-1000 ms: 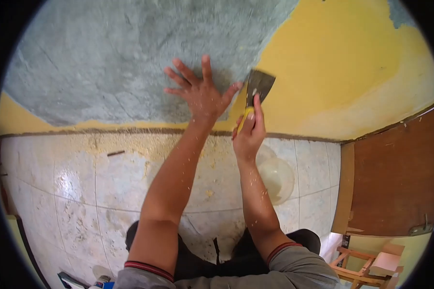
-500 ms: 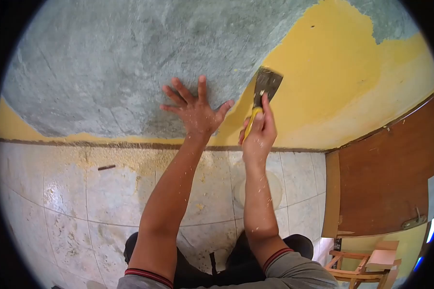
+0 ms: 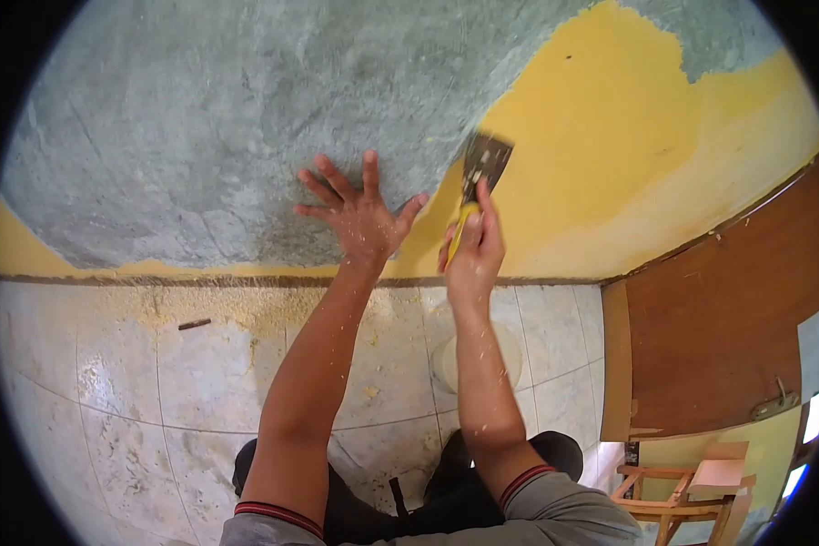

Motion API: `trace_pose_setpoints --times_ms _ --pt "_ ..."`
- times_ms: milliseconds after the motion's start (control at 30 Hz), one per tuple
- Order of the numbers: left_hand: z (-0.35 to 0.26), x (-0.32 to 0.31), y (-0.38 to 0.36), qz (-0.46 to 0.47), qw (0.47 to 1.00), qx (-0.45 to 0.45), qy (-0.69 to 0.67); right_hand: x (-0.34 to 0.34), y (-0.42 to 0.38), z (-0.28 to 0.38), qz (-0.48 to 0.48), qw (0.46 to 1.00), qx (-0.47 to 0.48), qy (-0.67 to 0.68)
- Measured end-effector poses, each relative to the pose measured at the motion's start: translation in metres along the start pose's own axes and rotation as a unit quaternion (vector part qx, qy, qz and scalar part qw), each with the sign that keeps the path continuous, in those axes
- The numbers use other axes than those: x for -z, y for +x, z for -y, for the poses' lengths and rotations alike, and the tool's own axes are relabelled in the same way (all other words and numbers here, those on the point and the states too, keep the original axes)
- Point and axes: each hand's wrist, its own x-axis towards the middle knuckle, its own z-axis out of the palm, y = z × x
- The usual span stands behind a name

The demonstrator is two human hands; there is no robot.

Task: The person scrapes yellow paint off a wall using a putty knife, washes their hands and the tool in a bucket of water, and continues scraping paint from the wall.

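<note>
My right hand (image 3: 475,257) is closed round the yellow handle of a putty knife (image 3: 488,164), index finger stretched along its metal blade. Bits of paint lie on the blade. Its edge is on the yellow paint (image 3: 601,118) of the wall, beside the border with the bare grey patch (image 3: 200,118). To the left, my left hand (image 3: 366,223) rests flat on the grey surface with fingers spread, holding nothing. Pale flakes speckle both forearms.
Paint crumbs litter the tiled floor (image 3: 209,382) along the wall's foot, near a small dark stick (image 3: 195,324). A pale round container (image 3: 510,350) stands partly behind my right forearm. At right are a brown door (image 3: 719,318) and a wooden chair-like frame (image 3: 673,487).
The whole view has shifted slightly, so the wall and both hands appear a little further left. My right hand still grips the putty knife near the paint border; my left hand stays flat.
</note>
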Motion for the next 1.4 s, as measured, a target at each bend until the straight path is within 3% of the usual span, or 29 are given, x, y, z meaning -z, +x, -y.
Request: trace_pose_setpoints --times_ms 100,200,267,400,600,767,867,1000,1033,1133,1200,1267,1400 --pt "0.001 0.003 0.000 0.004 1.000 -0.001 0.008 0.006 -0.020 -0.035 0.003 0.998 -0.067 0.015" --pt "0.001 0.005 0.001 -0.007 0.999 0.008 -0.034 0.003 0.000 0.018 0.010 0.996 -0.092 0.015" --pt "0.002 0.006 0.000 0.014 1.000 -0.011 0.003 0.006 -0.001 0.008 0.008 0.995 -0.096 0.007" --pt "-0.001 0.005 0.004 0.003 1.000 -0.006 0.000 0.005 -0.009 -0.010 -0.012 0.999 -0.036 0.014" --pt "0.003 0.003 -0.005 0.017 1.000 -0.007 0.005 0.013 0.005 0.019 0.008 0.997 -0.076 0.007" --pt "0.001 0.003 0.000 0.024 1.000 0.000 0.014 0.005 -0.008 -0.023 -0.016 0.999 -0.035 0.030" --pt "0.001 0.006 0.000 0.010 1.000 -0.006 0.008 0.002 0.016 0.041 0.001 0.997 -0.064 0.038" --pt "0.000 0.004 0.003 -0.001 1.000 -0.015 0.012 0.010 0.000 0.012 -0.010 1.000 -0.013 -0.016" --pt "0.000 0.004 0.001 0.011 1.000 -0.007 0.014 0.009 -0.009 0.009 0.011 0.999 -0.052 -0.007" --pt "0.000 0.004 0.004 0.023 1.000 0.003 0.008 0.003 0.005 0.024 0.005 0.999 -0.028 0.018" --pt "0.002 0.007 -0.004 0.038 0.999 0.008 -0.001 0.005 0.010 0.038 -0.001 0.996 -0.092 0.011" --pt "0.002 0.004 -0.002 0.021 1.000 0.000 -0.008 0.007 0.008 0.033 -0.002 0.999 -0.041 -0.005" --pt "0.001 0.003 0.004 0.018 1.000 0.001 0.004 0.006 -0.008 0.013 0.007 0.998 -0.064 -0.018"
